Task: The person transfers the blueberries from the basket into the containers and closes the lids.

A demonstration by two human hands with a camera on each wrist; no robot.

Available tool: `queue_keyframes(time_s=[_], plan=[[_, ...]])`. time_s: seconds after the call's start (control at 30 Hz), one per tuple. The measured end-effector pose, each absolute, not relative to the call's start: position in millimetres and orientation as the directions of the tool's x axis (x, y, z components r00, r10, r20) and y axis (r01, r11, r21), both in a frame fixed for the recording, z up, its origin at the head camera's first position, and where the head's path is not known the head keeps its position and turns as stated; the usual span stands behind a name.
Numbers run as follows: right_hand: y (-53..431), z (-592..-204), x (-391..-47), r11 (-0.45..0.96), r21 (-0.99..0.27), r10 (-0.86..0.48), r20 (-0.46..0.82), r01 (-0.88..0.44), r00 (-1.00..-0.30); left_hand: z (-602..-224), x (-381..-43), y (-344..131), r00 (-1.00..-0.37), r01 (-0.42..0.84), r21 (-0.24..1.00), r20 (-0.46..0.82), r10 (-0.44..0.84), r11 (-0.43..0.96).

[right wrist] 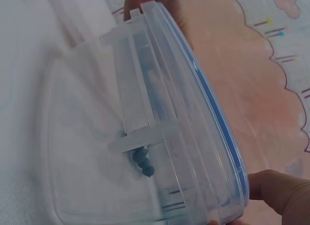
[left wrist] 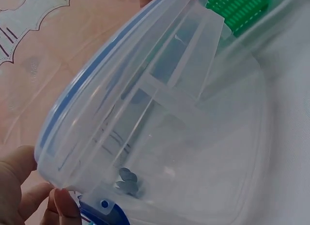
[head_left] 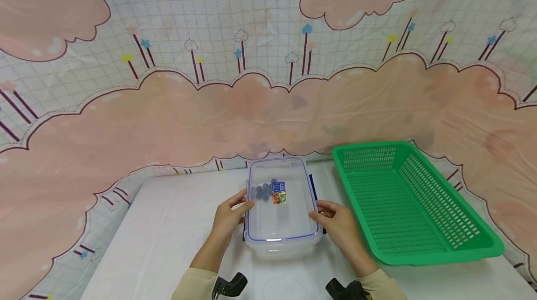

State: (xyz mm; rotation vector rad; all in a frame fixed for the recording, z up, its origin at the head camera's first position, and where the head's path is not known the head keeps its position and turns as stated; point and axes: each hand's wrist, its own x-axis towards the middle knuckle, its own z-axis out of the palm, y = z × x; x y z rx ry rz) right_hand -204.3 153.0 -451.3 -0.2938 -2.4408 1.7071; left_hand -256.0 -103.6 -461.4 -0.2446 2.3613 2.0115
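A clear plastic food container point(head_left: 289, 225) with a blue-lined lid stands in the middle of the white table. Several dark-blue round berries point(head_left: 263, 191) sit in it, visible through the lid, and a colourful label point(head_left: 278, 193) is near the lid's centre. My left hand point(head_left: 228, 216) grips the left rim, thumb on top and fingers beneath. On the opposite side my right hand point(head_left: 337, 220) pinches the rim in the same way. A blue latch point(left wrist: 109, 210) shows beside the left fingers in the left wrist view.
To the right, a green perforated plastic basket point(head_left: 377, 197) stands on the white table point(head_left: 176, 225). A patterned cloth point(head_left: 235, 113) with clouds hangs behind and runs down around the table's edges.
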Motion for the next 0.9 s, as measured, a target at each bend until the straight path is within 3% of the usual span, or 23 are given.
queue_keyframes(time_s=[0.9], plan=[[155.0,-455.0,-206.0,0.312,-0.946,0.223,-0.022,0.093,-0.974,-466.6,-258.8,-102.7,-0.985,-0.132,0.962,-0.101,-0.137,0.238]])
